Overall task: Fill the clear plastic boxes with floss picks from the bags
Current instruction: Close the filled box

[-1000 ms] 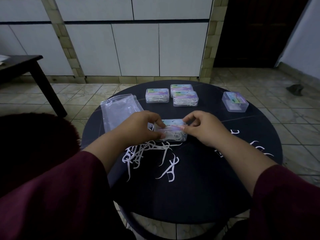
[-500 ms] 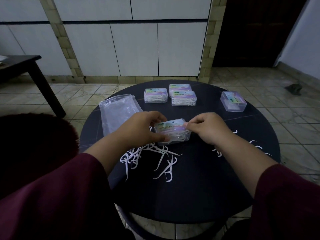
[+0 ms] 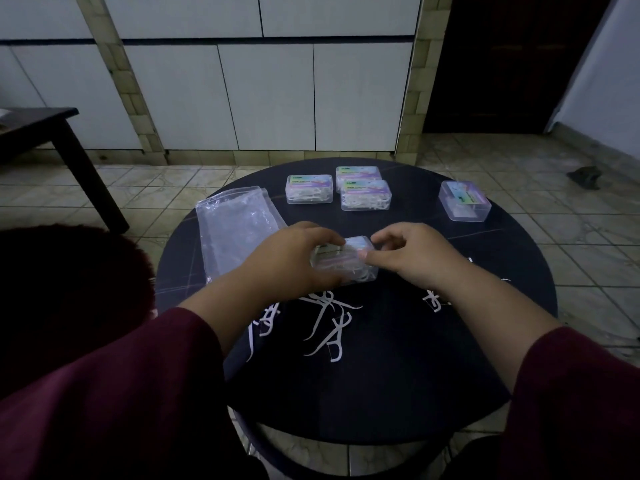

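The clear plastic box (image 3: 346, 259) I am working on sits near the middle of the round black table (image 3: 381, 393), held between both hands and partly hidden by them. My left hand (image 3: 294, 261) wraps its curled fingers round the box's left end, and my right hand (image 3: 412, 254) pinches the right end with thumb and fingertips. White floss picks show through its wall and the printed lid lies on top, so I judge this step to be closing a filled box; whether the lid has fully latched I cannot tell. The next move, I think, calls for an even press along the lid edge, then setting the box with the three filled boxes (image 3: 341, 188) at the far side. Its long axis runs left to right across my view, slightly tilted, lid facing up. Loose floss picks (image 3: 325, 323) lie scattered on the table just in front of the box, and a few more lie under my right wrist. The plastic bags (image 3: 235, 223) lie flat to the left. Another box (image 3: 464, 200) stands apart at the far right.
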